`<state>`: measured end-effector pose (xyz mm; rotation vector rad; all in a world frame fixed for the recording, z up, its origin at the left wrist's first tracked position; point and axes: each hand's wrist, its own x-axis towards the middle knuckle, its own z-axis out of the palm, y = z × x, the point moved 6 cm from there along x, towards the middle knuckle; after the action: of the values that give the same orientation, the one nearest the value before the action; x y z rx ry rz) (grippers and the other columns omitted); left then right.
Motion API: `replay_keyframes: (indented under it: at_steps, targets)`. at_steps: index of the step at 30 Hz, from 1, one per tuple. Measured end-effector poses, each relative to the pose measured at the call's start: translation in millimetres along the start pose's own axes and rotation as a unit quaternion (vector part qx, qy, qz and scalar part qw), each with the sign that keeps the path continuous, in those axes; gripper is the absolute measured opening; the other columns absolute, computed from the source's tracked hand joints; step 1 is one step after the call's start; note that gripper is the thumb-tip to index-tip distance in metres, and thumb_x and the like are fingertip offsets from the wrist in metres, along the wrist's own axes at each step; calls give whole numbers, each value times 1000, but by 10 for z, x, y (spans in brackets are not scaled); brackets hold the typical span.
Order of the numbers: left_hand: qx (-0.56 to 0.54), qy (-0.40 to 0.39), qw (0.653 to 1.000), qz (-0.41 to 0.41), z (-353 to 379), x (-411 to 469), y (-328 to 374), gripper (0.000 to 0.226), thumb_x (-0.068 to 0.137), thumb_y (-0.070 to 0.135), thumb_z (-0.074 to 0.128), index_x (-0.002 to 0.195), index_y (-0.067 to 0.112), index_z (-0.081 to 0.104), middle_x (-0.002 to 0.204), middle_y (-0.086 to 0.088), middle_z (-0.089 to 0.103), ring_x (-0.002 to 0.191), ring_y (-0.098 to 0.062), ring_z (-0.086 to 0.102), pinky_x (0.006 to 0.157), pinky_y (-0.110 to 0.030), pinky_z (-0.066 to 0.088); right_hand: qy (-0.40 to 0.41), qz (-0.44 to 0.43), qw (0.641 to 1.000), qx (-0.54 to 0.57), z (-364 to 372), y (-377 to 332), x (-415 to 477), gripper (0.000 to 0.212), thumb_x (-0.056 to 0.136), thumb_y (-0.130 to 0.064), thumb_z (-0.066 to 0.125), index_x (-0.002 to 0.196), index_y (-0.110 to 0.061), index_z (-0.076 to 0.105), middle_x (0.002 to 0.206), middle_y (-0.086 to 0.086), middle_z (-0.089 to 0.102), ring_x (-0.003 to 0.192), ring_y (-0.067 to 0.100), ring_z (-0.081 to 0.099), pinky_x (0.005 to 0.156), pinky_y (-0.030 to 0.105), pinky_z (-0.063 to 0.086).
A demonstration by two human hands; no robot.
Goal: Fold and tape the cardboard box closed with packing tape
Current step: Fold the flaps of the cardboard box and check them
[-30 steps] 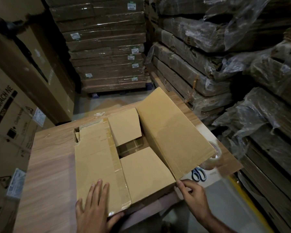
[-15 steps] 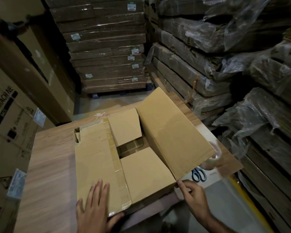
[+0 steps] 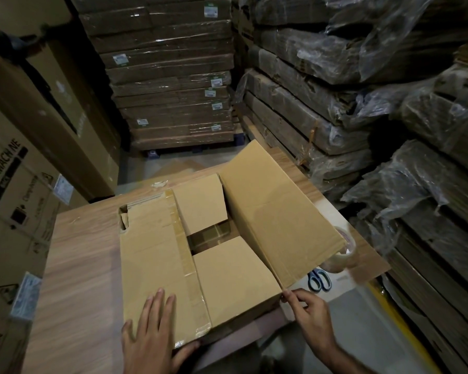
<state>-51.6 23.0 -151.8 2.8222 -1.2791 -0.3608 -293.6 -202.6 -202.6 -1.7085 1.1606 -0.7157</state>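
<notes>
A brown cardboard box [image 3: 235, 282] stands on the wooden table [image 3: 79, 265]. Its left long flap [image 3: 152, 255], with old tape strips along its edge, lies flat. Both short flaps are folded in, leaving a dark gap between them. The right long flap [image 3: 276, 211] stands tilted up and outward. My left hand [image 3: 152, 336] presses flat on the left flap, thumb at the box's near edge. My right hand [image 3: 308, 314] pinches the near corner of the right flap. A roll of clear packing tape [image 3: 343, 252] sits on the table, partly hidden behind the raised flap.
Blue-handled scissors [image 3: 319, 280] lie on the table beside the tape roll. Wrapped stacks of flat cardboard [image 3: 173, 76] rise behind and to the right. Large printed cartons [image 3: 16, 211] stand close on the left. The table's right edge drops to a floor with a yellow line.
</notes>
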Motion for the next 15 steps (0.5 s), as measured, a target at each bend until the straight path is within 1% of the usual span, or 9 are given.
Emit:
replay_keyframes:
  at_steps: [2, 6, 11, 13, 15]
  targets:
    - [-2, -1, 1000, -2, 0, -4, 0, 102, 69, 92, 8, 131, 19, 45, 135, -10, 58, 123, -23, 43, 86, -55, 35, 0, 1, 1000, -1, 11, -2, -1, 20, 85, -15, 71, 68, -24, 76, 69, -15, 72, 70, 1, 65, 62, 27, 52]
    - [-5, 1, 1000, 2, 3, -8, 2, 102, 70, 92, 10, 132, 18, 44, 137, -10, 57, 124, -23, 44, 87, -55, 35, 2, -7, 1000, -11, 8, 2, -1, 22, 84, -14, 72, 67, -27, 75, 68, -18, 70, 70, 0, 65, 61, 23, 50]
    - [-6, 0, 1000, 4, 3, -7, 2, 102, 70, 92, 13, 133, 18, 43, 137, -10, 57, 124, -23, 43, 88, -55, 35, -34, -25, 998, -44, -2, -50, -17, 34, 81, -12, 75, 69, -43, 69, 73, -29, 69, 75, -4, 64, 61, 8, 43]
    - [-7, -1, 1000, 4, 6, -11, 7, 101, 70, 92, 13, 133, 19, 44, 137, -9, 57, 125, -22, 43, 88, -54, 35, -57, -51, 995, -70, -41, -106, 4, 28, 79, -20, 77, 73, -46, 68, 78, -31, 68, 79, -6, 63, 65, 8, 43]
    - [-8, -3, 1000, 3, 9, -12, 1, 101, 70, 92, 13, 133, 19, 44, 138, -9, 56, 125, -22, 43, 88, -54, 35, -70, -79, 990, -97, -86, -177, 42, 4, 78, -37, 75, 76, -39, 72, 77, -24, 69, 81, -2, 63, 65, 12, 45]
